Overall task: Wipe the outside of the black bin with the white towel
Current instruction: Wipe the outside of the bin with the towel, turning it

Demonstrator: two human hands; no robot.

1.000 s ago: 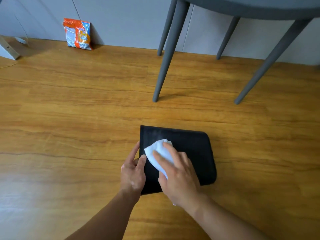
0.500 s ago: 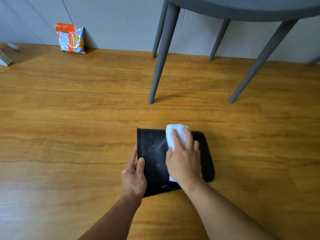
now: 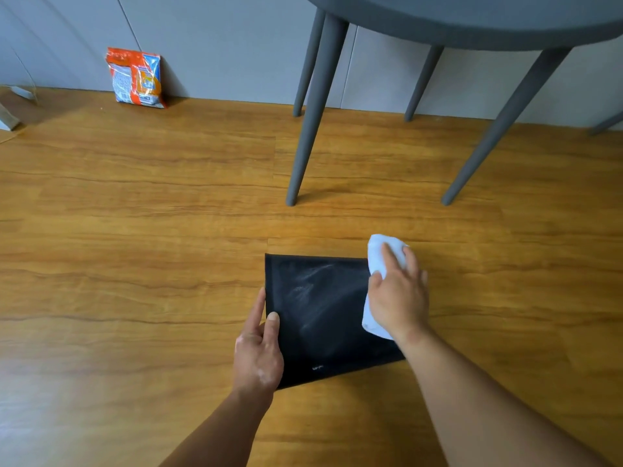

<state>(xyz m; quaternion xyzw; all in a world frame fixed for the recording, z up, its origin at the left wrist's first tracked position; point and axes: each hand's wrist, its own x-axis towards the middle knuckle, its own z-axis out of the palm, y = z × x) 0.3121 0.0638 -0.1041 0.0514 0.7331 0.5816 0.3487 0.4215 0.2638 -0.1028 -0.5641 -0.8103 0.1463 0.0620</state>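
**A:** How many things are down there?

**B:** One black bin (image 3: 320, 318), lying flat on the wooden floor (image 3: 135, 264), a little in front of the grey table (image 3: 472, 18). One white towel (image 3: 384, 251), bunched up. Two bare hands.

**A:** Where is the towel?

**B:** On the far right corner of the bin, partly over its edge. The right hand (image 3: 399, 298) covers most of it. The fingers are draped over the top of the wad and the thumb is tucked against its left side, so that hand is gripping the towel and pressing it down on the bin. A bit of white shows past the fingertips and another below the palm.

**A:** And the other hand?

**B:** The left hand (image 3: 258, 352) holds the bin's left edge near the closer corner, with the thumb on the top face and the forefinger straight along the outside of the edge. Its other fingers are hidden.

**A:** Any marks on the bin?

**B:** Pale smears across the middle of the upper face, and one small light mark near the closest edge.

**A:** Anything else?

**B:** One orange packet (image 3: 136, 77) leaning against the grey wall (image 3: 219, 35), well off to the left. Four table legs plainly reach the floor. A fifth grey leg shows at the right edge, and I cannot tell what it belongs to.
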